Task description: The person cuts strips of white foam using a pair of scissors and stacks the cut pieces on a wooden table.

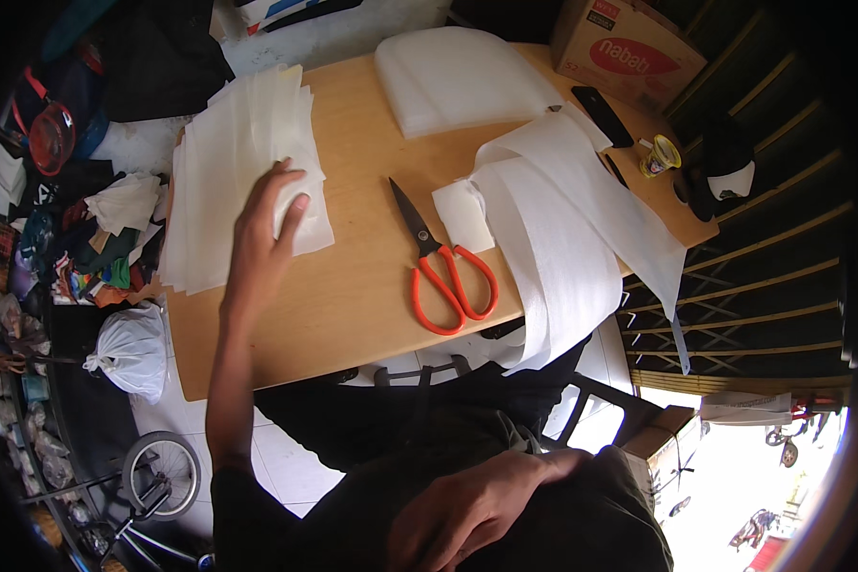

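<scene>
My left hand rests on a stack of thin whitish translucent sheets at the table's left. Its thumb and fingers are apart, with a bright white patch of sheet between them. Low in the view, my right hand is near my lap, fingers curled together with nothing visible in them. Scissors with orange handles lie mid-table, blades pointing away. Beside them is a small white folded piece. To the right, a long white foam-like sheet drapes over the near edge.
A rounded stack of white sheets lies at the table's far side. A cardboard box, a black phone and a yellow cup stand or lie at the far right. A tied white bag sits left of the table.
</scene>
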Demonstrator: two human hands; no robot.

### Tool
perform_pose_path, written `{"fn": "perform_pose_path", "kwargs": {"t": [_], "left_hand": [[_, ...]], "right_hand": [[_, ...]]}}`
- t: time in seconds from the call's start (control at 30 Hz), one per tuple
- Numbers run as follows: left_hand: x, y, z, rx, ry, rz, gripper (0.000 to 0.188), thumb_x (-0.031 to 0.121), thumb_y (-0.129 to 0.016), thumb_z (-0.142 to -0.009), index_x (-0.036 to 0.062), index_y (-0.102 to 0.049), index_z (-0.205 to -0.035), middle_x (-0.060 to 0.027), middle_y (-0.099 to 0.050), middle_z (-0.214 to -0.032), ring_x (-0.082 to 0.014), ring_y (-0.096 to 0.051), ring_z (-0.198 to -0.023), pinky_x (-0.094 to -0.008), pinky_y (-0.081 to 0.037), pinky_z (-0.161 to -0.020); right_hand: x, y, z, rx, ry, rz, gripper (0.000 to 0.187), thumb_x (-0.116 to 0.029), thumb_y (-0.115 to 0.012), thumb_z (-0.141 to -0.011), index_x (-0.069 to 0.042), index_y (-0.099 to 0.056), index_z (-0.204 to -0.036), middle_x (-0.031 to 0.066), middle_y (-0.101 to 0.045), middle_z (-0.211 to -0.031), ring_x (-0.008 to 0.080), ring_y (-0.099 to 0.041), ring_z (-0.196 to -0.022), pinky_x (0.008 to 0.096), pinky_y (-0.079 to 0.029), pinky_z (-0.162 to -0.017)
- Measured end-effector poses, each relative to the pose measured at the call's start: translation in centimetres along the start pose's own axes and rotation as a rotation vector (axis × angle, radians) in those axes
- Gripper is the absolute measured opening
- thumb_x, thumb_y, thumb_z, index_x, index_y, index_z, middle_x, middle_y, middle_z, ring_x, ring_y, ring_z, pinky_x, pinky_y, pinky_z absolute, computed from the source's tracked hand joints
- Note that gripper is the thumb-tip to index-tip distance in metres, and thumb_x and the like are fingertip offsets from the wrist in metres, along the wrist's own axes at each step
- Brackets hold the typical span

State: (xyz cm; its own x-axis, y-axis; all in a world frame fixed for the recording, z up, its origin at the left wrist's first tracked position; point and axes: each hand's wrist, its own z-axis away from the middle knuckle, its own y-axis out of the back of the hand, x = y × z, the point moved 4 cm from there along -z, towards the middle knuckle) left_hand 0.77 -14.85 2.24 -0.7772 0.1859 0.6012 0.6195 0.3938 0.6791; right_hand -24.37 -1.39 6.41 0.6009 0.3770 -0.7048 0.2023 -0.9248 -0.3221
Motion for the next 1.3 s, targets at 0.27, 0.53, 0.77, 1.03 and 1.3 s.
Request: {"fn": "perform_pose_path", "kwargs": {"t": [0.27, 0.53, 0.77, 1.03, 1.3], "left_hand": [[5.2, -10.2, 3.6, -0.234, 0.027, 0.195, 0.032, 0.026, -0.054, -0.098, 0.0018, -0.052, -0.119, -0.0191, -0.053, -0.131, -0.0371, -0.049, -0.125, -0.0436, -0.041, -0.102], [7.5, -16.5, 0.2, -0.113, -0.104, -0.020, 0.074, 0.028, -0.070, -0.086, -0.0051, -0.030, -0.140, -0.0277, -0.041, -0.138, -0.0416, -0.041, -0.129, -0.0456, -0.038, -0.106], [7.3, -17.4, -1.3, -0.175, 0.002, 0.087, 0.082, 0.023, -0.085, -0.070, -0.0072, -0.039, -0.131, -0.0243, -0.051, -0.118, -0.0387, -0.051, -0.112, -0.0447, -0.044, -0.098], [6.7, -17.8, -2.3, -0.361, 0.110, 0.006, 0.092, 0.031, -0.091, -0.055, -0.0063, -0.044, -0.125, -0.0254, -0.052, -0.118, -0.0377, -0.053, -0.112, -0.0439, -0.046, -0.095], [6.6, -18.0, -2.9, -0.345, 0.062, -0.067, 0.095, 0.031, -0.094, -0.045, -0.0087, -0.047, -0.117, -0.0278, -0.054, -0.112, -0.0428, -0.053, -0.109, -0.0482, -0.046, -0.095]], "right_hand": [[-0.9, -0.8, 0.1, 0.437, 0.253, -0.091, 0.014, -0.001, -0.064, -0.090, 0.010, -0.067, -0.098, 0.0195, -0.070, -0.089, 0.0289, -0.069, -0.078, 0.0352, -0.055, -0.064], [0.4, -4.5, 1.1, 0.199, 0.356, -0.204, 0.017, -0.008, -0.069, -0.087, 0.003, -0.068, -0.100, 0.0175, -0.069, -0.093, 0.0314, -0.067, -0.087, 0.0388, -0.053, -0.075], [-2.1, -1.0, 4.9, 0.087, 0.210, 0.151, 0.020, -0.014, -0.074, -0.085, -0.002, -0.068, -0.101, 0.0154, -0.068, -0.095, 0.0329, -0.066, -0.093, 0.0415, -0.051, -0.083], [-5.4, 9.8, 9.7, 1.071, -0.441, 1.144, 0.019, -0.004, -0.068, -0.086, 0.003, -0.067, -0.104, 0.0144, -0.070, -0.096, 0.0251, -0.069, -0.084, 0.0320, -0.054, -0.077], [-3.4, 14.6, 10.7, 1.243, -0.472, 1.387, 0.022, -0.005, -0.066, -0.085, 0.004, -0.064, -0.105, 0.0167, -0.067, -0.098, 0.0266, -0.067, -0.084, 0.0364, -0.054, -0.077]]}}
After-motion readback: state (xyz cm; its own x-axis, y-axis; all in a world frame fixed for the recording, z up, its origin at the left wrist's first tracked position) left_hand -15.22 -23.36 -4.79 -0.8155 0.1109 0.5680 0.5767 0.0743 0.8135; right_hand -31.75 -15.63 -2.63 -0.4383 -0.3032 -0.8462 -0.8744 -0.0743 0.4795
